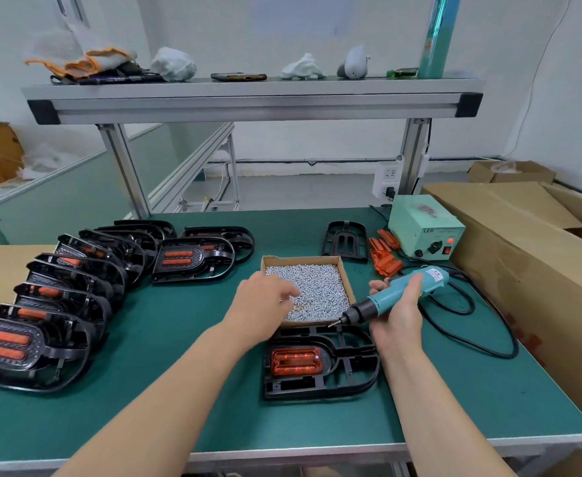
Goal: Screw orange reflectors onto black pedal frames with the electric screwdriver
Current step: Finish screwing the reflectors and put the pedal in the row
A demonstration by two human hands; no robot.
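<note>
Silver screws [320, 287] lie all around the fingers [291, 292] of the left hand [265, 304]. The fingers are bent down into the heap. I cannot tell if they have a screw pinched between them or not. The screws fill a low cardboard box [303, 259] in the middle of the green table [162, 304].

The right hand [399, 311] is just right of the box. Its fingers and thumb are wrapped tight round the blue-green electric screwdriver [379, 302]. The tool's tip [337, 321] points left and down, over the near edge of the box.

The black pedal frame [351, 373] lies flat on the table, just near of the box and below the tool's tip. An orange reflector [296, 361] sits in its left part. Neither hand touches the frame.

I think this is the step of getting a screw. Next, the left hand has to lift out just one screw, put it on the tip or in a hole in the reflector, and keep it straight. Then the tool must come down right on top of it. If the screw leans, it may go in crooked.

On the left is a row of pedals [59, 304] with orange parts in them. On the far right are loose reflectors [384, 256], a bare frame [344, 241] and a pale green power box [423, 230].
</note>
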